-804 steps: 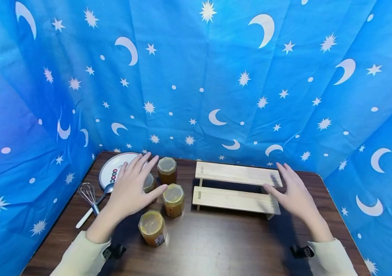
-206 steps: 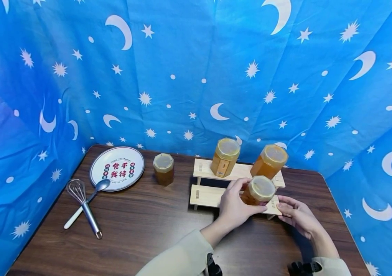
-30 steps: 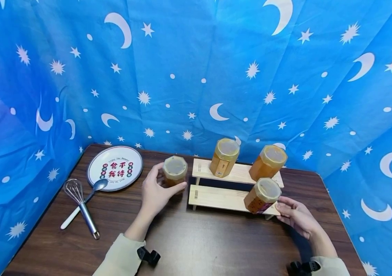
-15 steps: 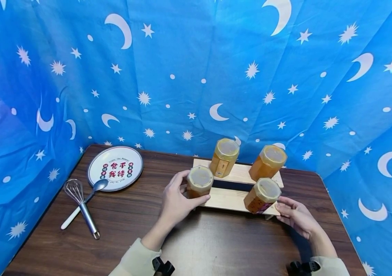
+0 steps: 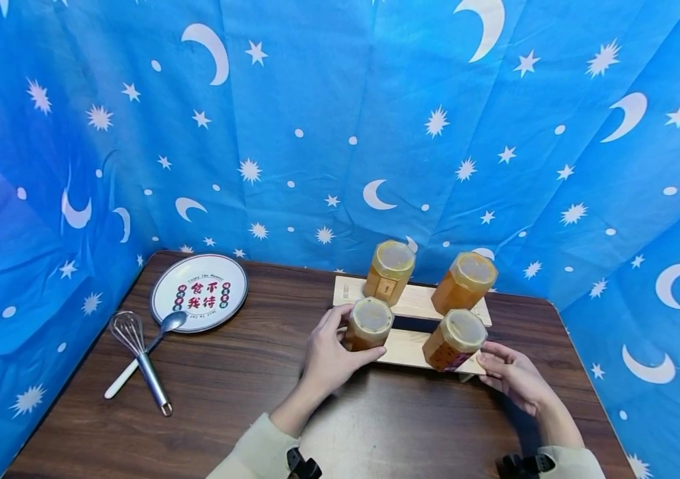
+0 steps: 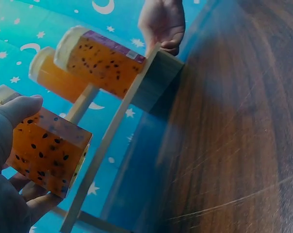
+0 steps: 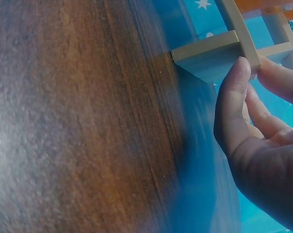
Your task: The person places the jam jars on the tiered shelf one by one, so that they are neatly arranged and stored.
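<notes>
My left hand [image 5: 331, 359] grips an eight-sided jar [image 5: 371, 324] of orange filling with dark seeds. The left wrist view shows this jar [image 6: 49, 150] slightly tilted, its base just apart from the lower board of a two-step wooden rack [image 5: 402, 351]. At the rack's right end, my right hand [image 5: 521, 380] pinches the lower board's edge [image 7: 251, 53] between thumb and finger. A seeded jar [image 5: 455, 340] stands on that board near the right hand. Two amber jars, a left one [image 5: 389, 274] and a right one [image 5: 466, 283], stand on the upper step.
At the table's left lie a white plate [image 5: 166, 283] with red lettering, a spoon [image 5: 130, 372] whose bowl rests on the plate's rim, and a whisk [image 5: 151, 379] crossing the spoon's handle. A blue star-and-moon cloth [image 5: 316, 166] hangs behind and beside the dark wooden table [image 5: 226, 386].
Over the last second my left hand carried its jar rightward from the table to the rack's lower step. The right hand stayed put. Earlier, the other jars moved from table to rack.
</notes>
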The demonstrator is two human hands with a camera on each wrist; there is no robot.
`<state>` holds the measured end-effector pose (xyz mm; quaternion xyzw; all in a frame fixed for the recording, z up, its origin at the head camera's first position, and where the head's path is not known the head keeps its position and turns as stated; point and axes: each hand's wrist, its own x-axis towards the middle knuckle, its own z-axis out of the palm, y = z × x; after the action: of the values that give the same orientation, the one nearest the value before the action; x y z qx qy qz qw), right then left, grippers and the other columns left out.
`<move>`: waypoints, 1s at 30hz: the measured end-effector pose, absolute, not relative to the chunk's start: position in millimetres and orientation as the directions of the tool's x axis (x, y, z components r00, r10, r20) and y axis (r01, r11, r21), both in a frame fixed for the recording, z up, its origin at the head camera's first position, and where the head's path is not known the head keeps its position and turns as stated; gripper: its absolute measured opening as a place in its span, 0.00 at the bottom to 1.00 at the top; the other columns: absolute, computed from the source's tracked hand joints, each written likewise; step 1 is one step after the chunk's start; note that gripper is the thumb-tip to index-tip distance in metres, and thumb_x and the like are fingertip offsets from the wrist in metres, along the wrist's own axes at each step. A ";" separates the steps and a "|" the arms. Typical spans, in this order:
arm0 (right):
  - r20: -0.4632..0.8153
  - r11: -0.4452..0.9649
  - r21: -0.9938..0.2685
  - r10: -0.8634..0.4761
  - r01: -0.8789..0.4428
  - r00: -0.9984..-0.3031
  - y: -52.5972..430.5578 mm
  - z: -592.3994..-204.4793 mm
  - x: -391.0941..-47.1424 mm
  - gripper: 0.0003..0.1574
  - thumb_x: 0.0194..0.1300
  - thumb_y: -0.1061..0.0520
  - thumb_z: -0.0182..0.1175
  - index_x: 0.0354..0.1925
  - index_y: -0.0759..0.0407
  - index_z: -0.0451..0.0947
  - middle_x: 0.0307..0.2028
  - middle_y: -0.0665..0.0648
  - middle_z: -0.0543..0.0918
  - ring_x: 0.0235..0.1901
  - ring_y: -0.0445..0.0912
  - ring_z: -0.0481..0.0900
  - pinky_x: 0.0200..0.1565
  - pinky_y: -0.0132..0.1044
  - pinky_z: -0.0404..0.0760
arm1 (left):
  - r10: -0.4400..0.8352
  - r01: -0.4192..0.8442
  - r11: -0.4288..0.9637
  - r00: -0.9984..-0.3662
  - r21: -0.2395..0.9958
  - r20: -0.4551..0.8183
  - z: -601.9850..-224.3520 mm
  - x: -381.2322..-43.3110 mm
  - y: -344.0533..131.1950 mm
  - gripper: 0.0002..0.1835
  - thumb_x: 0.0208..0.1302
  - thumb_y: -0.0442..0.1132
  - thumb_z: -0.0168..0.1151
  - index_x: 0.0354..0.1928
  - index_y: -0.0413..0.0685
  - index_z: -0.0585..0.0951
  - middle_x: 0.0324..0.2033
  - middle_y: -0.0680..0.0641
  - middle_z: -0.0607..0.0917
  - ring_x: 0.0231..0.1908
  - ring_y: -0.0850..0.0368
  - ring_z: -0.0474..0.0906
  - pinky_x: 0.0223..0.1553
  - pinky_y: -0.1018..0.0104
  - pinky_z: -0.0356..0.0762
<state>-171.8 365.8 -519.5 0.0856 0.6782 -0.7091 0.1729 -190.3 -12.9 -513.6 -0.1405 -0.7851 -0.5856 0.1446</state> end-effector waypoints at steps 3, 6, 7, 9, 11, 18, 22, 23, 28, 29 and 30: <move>-0.359 -0.027 -0.931 -0.131 0.365 -0.924 366.1 -520.9 -172.2 0.20 0.78 0.64 0.56 0.64 0.63 0.67 0.45 0.51 0.82 0.42 0.39 0.83 0.46 0.37 0.87 | 0.054 0.382 0.286 -0.922 0.879 0.383 -516.2 -191.8 -8.4 0.44 0.42 0.51 0.89 0.63 0.58 0.77 0.52 0.58 0.81 0.53 0.61 0.80 0.48 0.66 0.85; -0.358 -0.027 -0.931 -0.132 0.364 -0.924 366.3 -521.8 -172.3 0.20 0.78 0.64 0.56 0.64 0.63 0.67 0.45 0.51 0.82 0.42 0.40 0.83 0.46 0.37 0.87 | 0.056 0.382 0.290 -0.922 0.878 0.383 -518.4 -192.8 -4.3 0.43 0.42 0.51 0.89 0.62 0.58 0.77 0.52 0.57 0.80 0.53 0.61 0.80 0.48 0.67 0.84; -0.358 -0.028 -0.931 -0.133 0.364 -0.924 366.3 -521.7 -172.2 0.20 0.78 0.64 0.56 0.64 0.63 0.67 0.45 0.51 0.82 0.42 0.40 0.83 0.46 0.37 0.87 | 0.056 0.382 0.288 -0.922 0.878 0.383 -518.8 -193.0 -3.0 0.43 0.41 0.51 0.89 0.62 0.58 0.78 0.52 0.57 0.80 0.53 0.61 0.80 0.49 0.67 0.84; -0.354 -0.027 -0.932 -0.134 0.361 -0.926 366.2 -521.4 -172.1 0.19 0.78 0.64 0.55 0.64 0.62 0.68 0.45 0.51 0.82 0.41 0.40 0.83 0.46 0.37 0.87 | 0.054 0.388 0.291 -0.919 0.875 0.390 -519.4 -193.3 -0.4 0.43 0.41 0.51 0.89 0.62 0.57 0.78 0.52 0.57 0.80 0.52 0.60 0.80 0.48 0.67 0.84; -0.352 -0.025 -0.933 -0.134 0.359 -0.926 366.1 -520.9 -172.0 0.19 0.78 0.64 0.56 0.64 0.62 0.68 0.45 0.51 0.82 0.42 0.40 0.83 0.46 0.37 0.87 | 0.050 0.395 0.293 -0.916 0.871 0.398 -519.4 -193.6 1.8 0.43 0.41 0.51 0.89 0.62 0.56 0.78 0.52 0.56 0.80 0.52 0.60 0.80 0.48 0.68 0.84; -0.356 -0.035 -0.931 -0.129 0.363 -0.926 366.5 -519.7 -172.7 0.20 0.78 0.64 0.56 0.64 0.62 0.67 0.45 0.51 0.82 0.41 0.39 0.83 0.45 0.37 0.87 | 0.028 0.405 0.296 -0.909 0.865 0.415 -517.3 -194.7 6.2 0.44 0.41 0.49 0.90 0.63 0.53 0.78 0.53 0.54 0.81 0.52 0.58 0.80 0.47 0.66 0.85; -0.350 -0.040 -0.933 -0.118 0.357 -0.929 366.9 -519.3 -172.5 0.20 0.78 0.65 0.56 0.64 0.62 0.67 0.45 0.50 0.83 0.41 0.39 0.83 0.45 0.36 0.86 | 0.033 0.387 0.305 -0.917 0.870 0.396 -517.7 -195.2 7.2 0.45 0.41 0.50 0.89 0.64 0.55 0.77 0.54 0.55 0.81 0.53 0.59 0.80 0.49 0.66 0.84; -0.349 -0.036 -0.934 -0.118 0.355 -0.930 367.2 -519.3 -172.5 0.21 0.78 0.64 0.56 0.64 0.63 0.66 0.45 0.50 0.83 0.41 0.39 0.83 0.45 0.36 0.86 | 0.036 0.383 0.306 -0.920 0.872 0.391 -517.7 -195.0 7.3 0.45 0.42 0.51 0.89 0.64 0.55 0.77 0.54 0.55 0.81 0.54 0.59 0.79 0.49 0.66 0.84; -0.344 -0.014 -0.937 -0.124 0.349 -0.931 367.3 -519.7 -172.8 0.27 0.78 0.64 0.56 0.69 0.68 0.61 0.46 0.50 0.83 0.42 0.40 0.83 0.46 0.37 0.86 | 0.048 0.362 0.311 -0.929 0.879 0.366 -517.9 -193.6 6.3 0.46 0.42 0.52 0.89 0.66 0.57 0.76 0.56 0.57 0.80 0.55 0.59 0.79 0.51 0.65 0.83; -0.345 -0.012 -0.937 -0.125 0.350 -0.930 367.3 -519.8 -172.8 0.27 0.78 0.64 0.56 0.69 0.69 0.61 0.46 0.50 0.83 0.42 0.40 0.83 0.46 0.37 0.86 | 0.051 0.361 0.311 -0.930 0.879 0.364 -517.8 -193.2 5.8 0.46 0.42 0.52 0.89 0.66 0.57 0.76 0.56 0.57 0.80 0.55 0.59 0.79 0.51 0.65 0.83; -0.347 -0.011 -0.936 -0.124 0.351 -0.930 367.1 -519.9 -172.8 0.28 0.78 0.64 0.56 0.70 0.69 0.60 0.46 0.49 0.83 0.42 0.40 0.83 0.46 0.36 0.86 | 0.054 0.360 0.313 -0.930 0.879 0.362 -517.8 -192.9 5.4 0.46 0.42 0.52 0.89 0.66 0.57 0.75 0.56 0.57 0.80 0.55 0.59 0.79 0.52 0.65 0.83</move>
<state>-172.8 367.1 -519.9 0.0832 0.6828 -0.7062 0.1680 -192.9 5.4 -517.8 -0.1295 -0.7991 -0.5716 0.1341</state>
